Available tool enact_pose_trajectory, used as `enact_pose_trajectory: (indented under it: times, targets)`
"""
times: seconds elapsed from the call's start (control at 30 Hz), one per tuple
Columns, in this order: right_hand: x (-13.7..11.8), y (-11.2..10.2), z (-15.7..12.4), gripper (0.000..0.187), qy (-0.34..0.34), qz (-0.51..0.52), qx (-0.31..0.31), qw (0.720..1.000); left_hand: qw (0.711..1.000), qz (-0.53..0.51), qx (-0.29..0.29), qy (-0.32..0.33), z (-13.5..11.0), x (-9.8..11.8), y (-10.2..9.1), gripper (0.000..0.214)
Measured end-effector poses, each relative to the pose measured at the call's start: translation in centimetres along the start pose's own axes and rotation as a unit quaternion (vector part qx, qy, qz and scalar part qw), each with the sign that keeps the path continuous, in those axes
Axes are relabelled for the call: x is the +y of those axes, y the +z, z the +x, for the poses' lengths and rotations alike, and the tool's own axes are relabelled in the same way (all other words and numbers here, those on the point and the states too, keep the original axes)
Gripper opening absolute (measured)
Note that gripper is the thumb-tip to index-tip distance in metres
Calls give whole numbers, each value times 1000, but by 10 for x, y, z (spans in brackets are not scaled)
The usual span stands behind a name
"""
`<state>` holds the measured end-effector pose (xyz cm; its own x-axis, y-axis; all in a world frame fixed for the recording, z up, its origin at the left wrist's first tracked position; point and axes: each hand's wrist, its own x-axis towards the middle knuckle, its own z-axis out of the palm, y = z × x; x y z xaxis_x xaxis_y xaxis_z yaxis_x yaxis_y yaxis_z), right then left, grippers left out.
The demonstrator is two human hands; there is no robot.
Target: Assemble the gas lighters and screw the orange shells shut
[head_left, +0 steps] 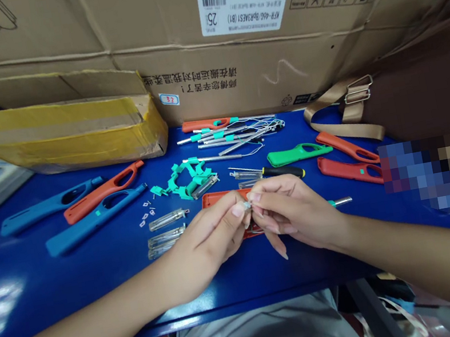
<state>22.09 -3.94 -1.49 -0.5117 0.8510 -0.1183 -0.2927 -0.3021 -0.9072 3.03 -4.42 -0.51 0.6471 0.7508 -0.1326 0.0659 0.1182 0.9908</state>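
Observation:
My left hand (211, 238) and my right hand (291, 212) meet over the blue table (95, 272), fingertips pinched together on a tiny clear part (248, 205). Under them lies a red lighter shell (217, 198), mostly hidden by the hands. A metal rod with a teal end (341, 201) pokes out from behind my right hand. Just beyond the hands lies a black-handled screwdriver (282, 172) beside a clear gas tube (246, 174).
Blue and orange lighter shells (100, 199) lie at left, with clear tubes (166, 228) and teal clips (186, 180) nearer the middle. Metal rods (236, 131) lie at the back, green and red shells (336, 157) at right. Cardboard boxes (232, 62) and a brown bag (423, 81) line the back.

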Motion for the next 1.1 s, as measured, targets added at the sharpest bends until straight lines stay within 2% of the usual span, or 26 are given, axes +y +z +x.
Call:
enact_pose_trajectory:
  times: [0.3, 0.47, 0.8, 0.97, 1.1]
  targets:
    - [-1, 0, 1, 30, 16, 9, -1, 1000, 1000, 26, -3, 6, 0, -1, -2, 42]
    - [-3, -3, 3, 30, 19, 44, -30, 998, 999, 18, 14, 33, 1, -5, -2, 41]
    - [-7, -3, -2, 30, 25, 58, -56, 996, 998, -57, -16, 22, -1, -4, -3, 39]
    - [-8, -6, -2, 30, 41, 72, -96, 992, 997, -49, -46, 33, -2, 1, -4, 41]
    - [-8, -5, -5, 32, 28, 56, -93, 994, 997, -40, -55, 34, -3, 1, -5, 40]
